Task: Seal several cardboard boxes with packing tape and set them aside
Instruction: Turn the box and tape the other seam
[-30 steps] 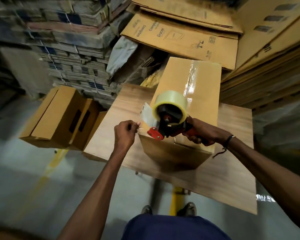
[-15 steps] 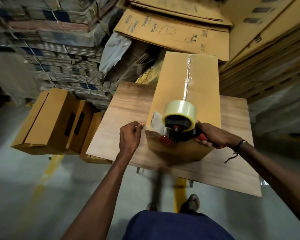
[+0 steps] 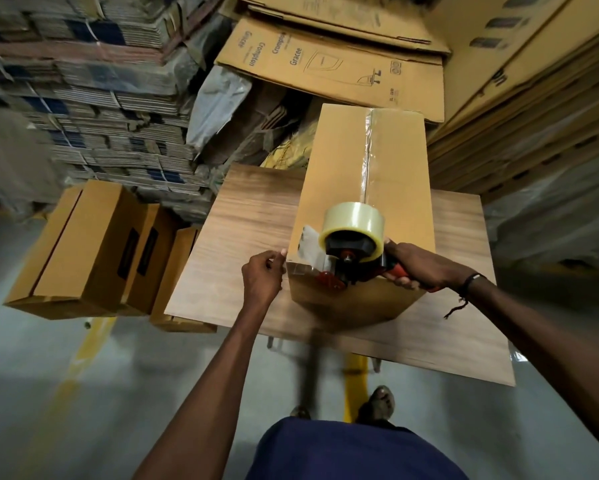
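Note:
A long cardboard box [image 3: 398, 174] stands on the wooden table [image 3: 242, 237], with a strip of clear tape running down the middle of its top. My right hand [image 3: 419, 265] grips the red handle of a tape dispenser [image 3: 351, 247] that carries a clear tape roll and rests at the box's near top edge. My left hand [image 3: 261, 277] pinches the loose end of the tape [image 3: 300, 268] at the box's near left corner.
Three sealed boxes [image 3: 94, 251] lie on the floor left of the table. Bundles of flat cardboard [image 3: 94, 98] are stacked behind, and big flat cartons [image 3: 332, 64] lean at the back and right. Yellow floor lines run below.
The dispenser has dropped from above the box's near end down onto its near top edge. My left hand stays pinching the tape end at the corner. The view has shifted slightly.

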Available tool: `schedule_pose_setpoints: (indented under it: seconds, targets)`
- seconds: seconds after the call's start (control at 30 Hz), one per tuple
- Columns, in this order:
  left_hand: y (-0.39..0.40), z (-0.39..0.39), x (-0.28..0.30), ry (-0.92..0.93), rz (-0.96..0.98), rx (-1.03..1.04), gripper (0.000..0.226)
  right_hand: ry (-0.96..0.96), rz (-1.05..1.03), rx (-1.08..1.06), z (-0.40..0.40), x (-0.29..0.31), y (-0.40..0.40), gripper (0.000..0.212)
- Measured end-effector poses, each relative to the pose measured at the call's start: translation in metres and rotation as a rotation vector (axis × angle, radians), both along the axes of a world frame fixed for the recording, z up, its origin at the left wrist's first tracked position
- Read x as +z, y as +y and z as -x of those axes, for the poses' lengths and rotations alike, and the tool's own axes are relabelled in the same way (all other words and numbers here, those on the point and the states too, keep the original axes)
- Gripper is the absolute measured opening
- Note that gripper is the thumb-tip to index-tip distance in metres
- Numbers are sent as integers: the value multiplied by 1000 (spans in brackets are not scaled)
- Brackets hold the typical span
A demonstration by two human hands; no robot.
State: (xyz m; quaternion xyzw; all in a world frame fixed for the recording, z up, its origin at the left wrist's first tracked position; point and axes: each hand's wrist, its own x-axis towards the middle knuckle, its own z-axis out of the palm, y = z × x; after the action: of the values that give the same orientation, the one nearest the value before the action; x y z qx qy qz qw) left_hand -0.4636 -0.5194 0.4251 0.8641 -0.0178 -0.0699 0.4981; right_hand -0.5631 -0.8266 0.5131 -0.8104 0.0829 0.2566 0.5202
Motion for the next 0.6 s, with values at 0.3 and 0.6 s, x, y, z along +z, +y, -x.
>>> schedule_pose_setpoints:
  seconds: [0.3,0.6]
  targets:
    - [18,9,-9,75,-140,126,20,-13,62,47,-2,5,3,75]
    - [-36,20,33,-27,-67,265,24,-239,312,86,-2,-2,7,82]
